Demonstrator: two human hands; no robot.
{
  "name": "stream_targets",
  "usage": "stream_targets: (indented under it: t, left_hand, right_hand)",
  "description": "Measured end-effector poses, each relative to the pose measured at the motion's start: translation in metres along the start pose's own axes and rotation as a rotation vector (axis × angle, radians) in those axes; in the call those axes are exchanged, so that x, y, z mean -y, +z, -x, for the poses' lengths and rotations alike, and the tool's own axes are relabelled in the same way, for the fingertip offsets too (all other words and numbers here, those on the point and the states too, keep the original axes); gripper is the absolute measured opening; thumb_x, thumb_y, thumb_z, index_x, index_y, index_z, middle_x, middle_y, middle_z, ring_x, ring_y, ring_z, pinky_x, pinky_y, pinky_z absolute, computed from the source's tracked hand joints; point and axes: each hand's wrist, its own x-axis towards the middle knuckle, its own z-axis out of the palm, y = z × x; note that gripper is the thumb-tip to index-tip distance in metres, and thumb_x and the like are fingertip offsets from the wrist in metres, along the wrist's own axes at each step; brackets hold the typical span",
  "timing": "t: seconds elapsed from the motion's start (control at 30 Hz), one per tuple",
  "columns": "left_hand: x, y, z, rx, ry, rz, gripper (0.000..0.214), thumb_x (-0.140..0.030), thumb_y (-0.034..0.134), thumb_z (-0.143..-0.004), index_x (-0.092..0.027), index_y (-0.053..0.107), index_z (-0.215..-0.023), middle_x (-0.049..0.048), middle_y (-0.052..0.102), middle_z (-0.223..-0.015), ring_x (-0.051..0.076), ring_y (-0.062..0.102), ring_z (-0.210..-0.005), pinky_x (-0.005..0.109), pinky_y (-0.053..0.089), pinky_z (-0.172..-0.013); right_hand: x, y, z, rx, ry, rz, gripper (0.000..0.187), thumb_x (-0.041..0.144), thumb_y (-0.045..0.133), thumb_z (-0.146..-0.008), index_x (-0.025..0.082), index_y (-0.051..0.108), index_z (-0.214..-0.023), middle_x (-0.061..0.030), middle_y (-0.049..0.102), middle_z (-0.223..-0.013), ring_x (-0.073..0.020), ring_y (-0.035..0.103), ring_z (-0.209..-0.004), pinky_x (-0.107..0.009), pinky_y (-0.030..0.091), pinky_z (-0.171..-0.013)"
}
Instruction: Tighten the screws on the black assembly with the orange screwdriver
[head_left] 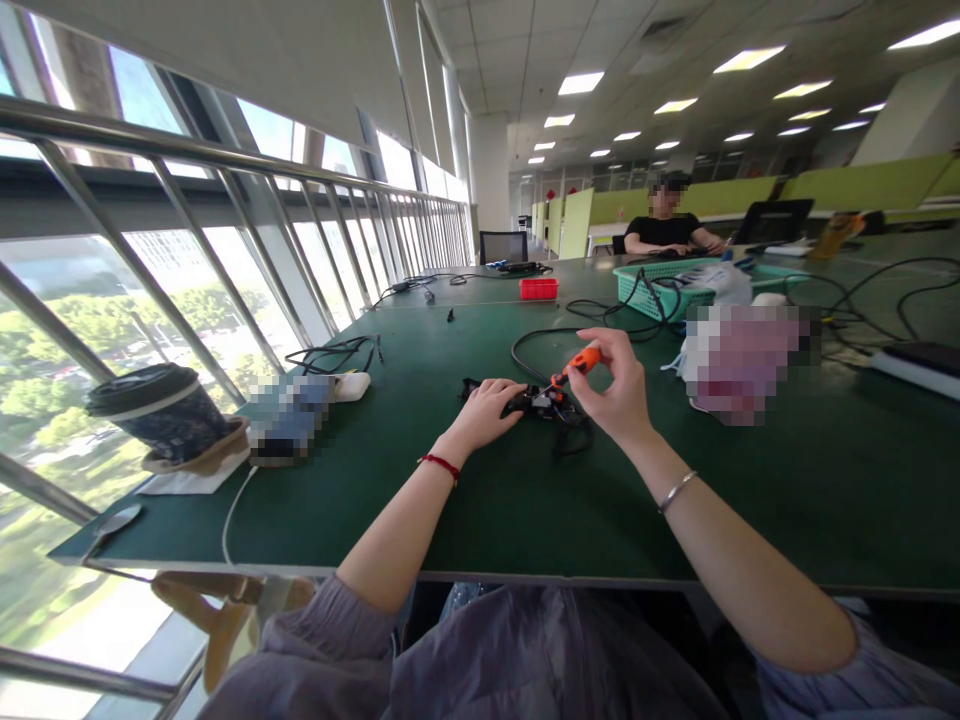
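Greyish-purple cloth clothing [510, 650] is filling the foreground. Beyond, on the dark green tabletop [540, 520], the left hand [489, 412], fingers loosely bent, is gripping a small black mechanical assembly [553, 405]; the right hand [616, 388] is pinching an orange-and-black-handled screwdriver [583, 361] angled down to it.

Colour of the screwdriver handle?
Orange with black patches on the screwdriver handle; best seen in the head view, the only one here.
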Motion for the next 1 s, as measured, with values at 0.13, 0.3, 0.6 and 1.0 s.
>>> stream_targets:
  t: [0.13, 0.3, 0.6, 1.0]
  left_hand:
    - [0.0006, 0.0007, -0.0001, 0.002, 0.004, -0.008, 0.045, -0.028, 0.053, -0.090, -0.020, 0.051, -0.134, 0.0083, 0.055, -0.132, 0.026, 0.046, -0.122, 0.042, 0.039, -0.107]
    - [0.0010, 0.0011, -0.0002, 0.000, -0.001, -0.006, 0.045, -0.029, 0.054, -0.089, -0.023, 0.051, -0.134, 0.0070, 0.055, -0.132, 0.026, 0.046, -0.122, 0.043, 0.039, -0.107]
    - [0.0011, 0.0011, -0.0002, -0.002, 0.007, -0.005, 0.045, -0.028, 0.054, -0.090, -0.022, 0.051, -0.134, 0.0080, 0.055, -0.131, 0.026, 0.046, -0.122, 0.043, 0.039, -0.107]
    - [0.0009, 0.0009, -0.0002, -0.001, 0.008, -0.009, 0.045, -0.028, 0.054, -0.090, -0.021, 0.051, -0.134, 0.0079, 0.055, -0.132, 0.026, 0.046, -0.122, 0.043, 0.039, -0.107]
  right_hand:
    - [-0.0007, 0.0006, 0.0003, 0.004, -0.015, -0.026, 0.034, 0.020, 0.061, -0.074, 0.022, 0.053, -0.107, 0.0013, 0.054, -0.077, -0.0141, 0.056, -0.067, -0.030, 0.051, -0.068]
    - [0.0026, -0.0014, -0.0003, 0.004, 0.051, 0.049, 0.016, 0.030, 0.066, -0.076, 0.022, 0.058, -0.087, 0.0042, 0.051, -0.062, -0.0105, 0.049, -0.052, -0.023, 0.040, -0.046]
    - [-0.0026, -0.0005, 0.0009, 0.008, -0.041, -0.007, 0.035, 0.018, 0.060, -0.072, 0.021, 0.055, -0.107, -0.0008, 0.058, -0.082, -0.0166, 0.058, -0.073, -0.033, 0.050, -0.073]
    - [0.0028, -0.0022, -0.0003, 0.007, 0.016, 0.019, 0.025, 0.025, 0.063, -0.075, 0.022, 0.058, -0.099, 0.0035, 0.054, -0.067, -0.0117, 0.052, -0.057, -0.024, 0.047, -0.057]
